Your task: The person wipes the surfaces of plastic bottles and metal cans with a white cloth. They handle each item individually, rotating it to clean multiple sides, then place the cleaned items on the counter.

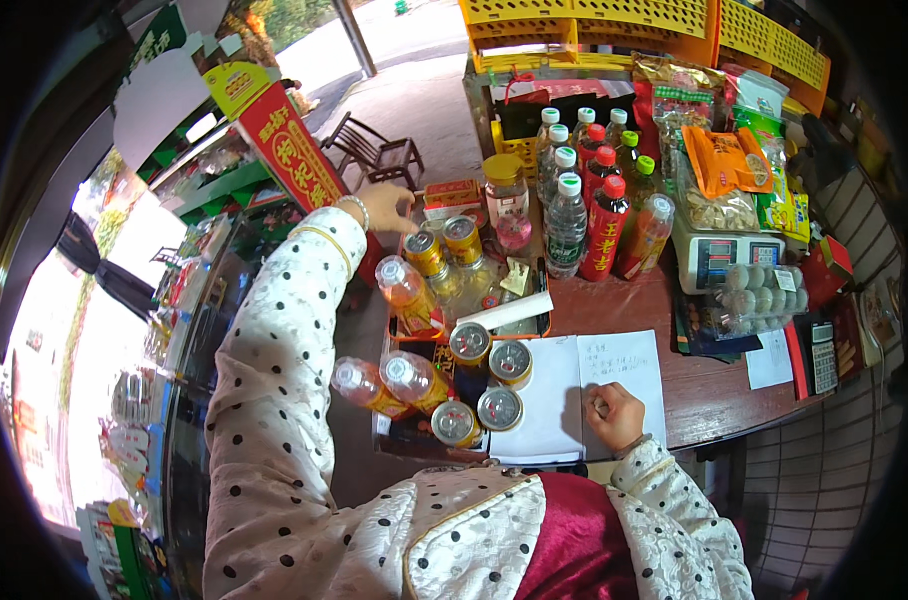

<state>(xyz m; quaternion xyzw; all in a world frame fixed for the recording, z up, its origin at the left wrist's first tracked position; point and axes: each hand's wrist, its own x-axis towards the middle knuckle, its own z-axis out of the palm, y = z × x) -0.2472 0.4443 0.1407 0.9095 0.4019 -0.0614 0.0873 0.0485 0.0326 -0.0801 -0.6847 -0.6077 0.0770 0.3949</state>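
Observation:
My left hand (382, 206) reaches out with fingers apart and nothing visible in them, close to two yellow drink cans (426, 253) on the desk. Below these cans stands a plastic bottle (409, 296) of orange drink with a clear cap. Closed into a fist, my right hand (615, 416) rests on an open notebook (544, 386) with handwriting on its right page. Several more cans (500, 409) are grouped at the notebook's left side. Two orange drink bottles (416, 379) stand left of those cans.
Behind the cans are a yellow-lidded jar (505, 187) and several drink bottles (566, 225). Food packets lie on a digital scale (724, 259), with a clear egg carton (761, 296) in front. A calculator (823, 358) lies at right. A wooden chair (379, 154) stands beyond the desk.

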